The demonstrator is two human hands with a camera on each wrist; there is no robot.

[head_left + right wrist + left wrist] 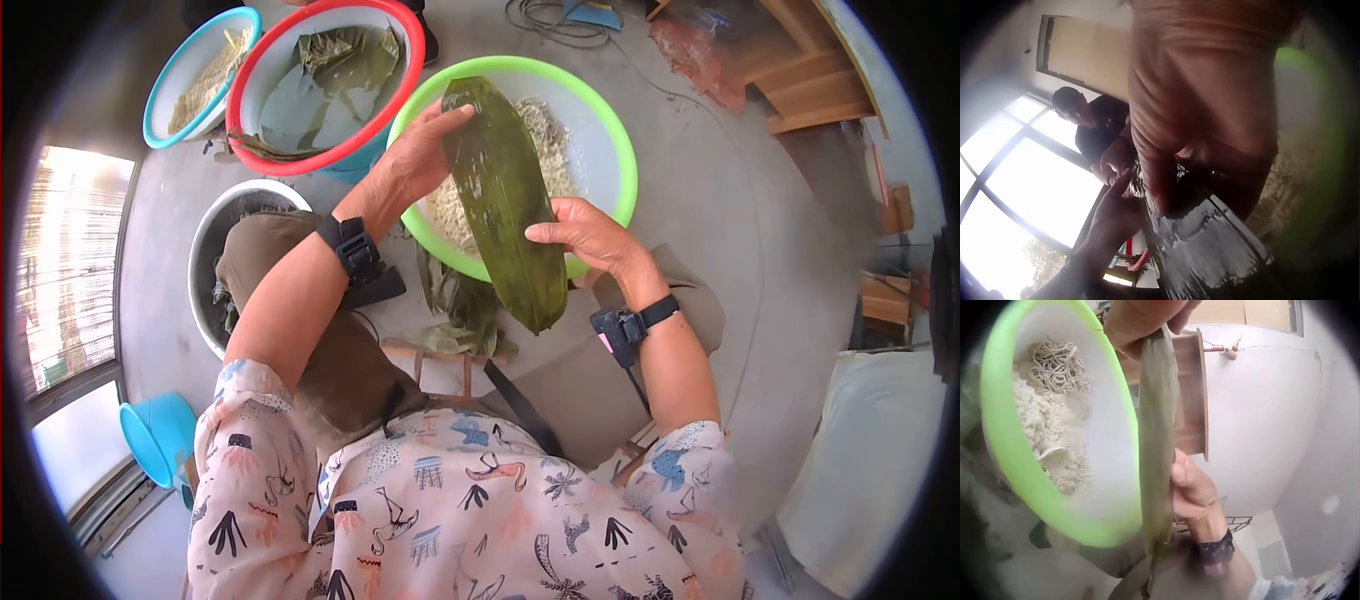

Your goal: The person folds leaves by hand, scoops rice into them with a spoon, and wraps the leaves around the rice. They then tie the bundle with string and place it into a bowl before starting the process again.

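I hold a long green leaf (505, 200) lengthwise over a green basin (625, 160) of white rice (450, 210) and pale strings. My left hand (425, 145) grips the leaf's far end, thumb on its upper face. My right hand (580, 232) pinches the right edge near the lower half, thumb on top. In the left wrist view the leaf (1159, 444) shows edge-on beside the green basin (1016, 462), with my right hand (1192, 490) under it. The right wrist view is filled by my right hand (1204, 94) on the wet leaf (1210, 244).
A red basin (240, 100) holds soaking leaves, a blue basin (160, 85) holds pale strands, and a white basin (200, 250) stands by my left knee. Loose leaves (460, 315) lie between my knees. Wooden furniture (800, 70) stands far right. Another person (1094, 125) sits by the window.
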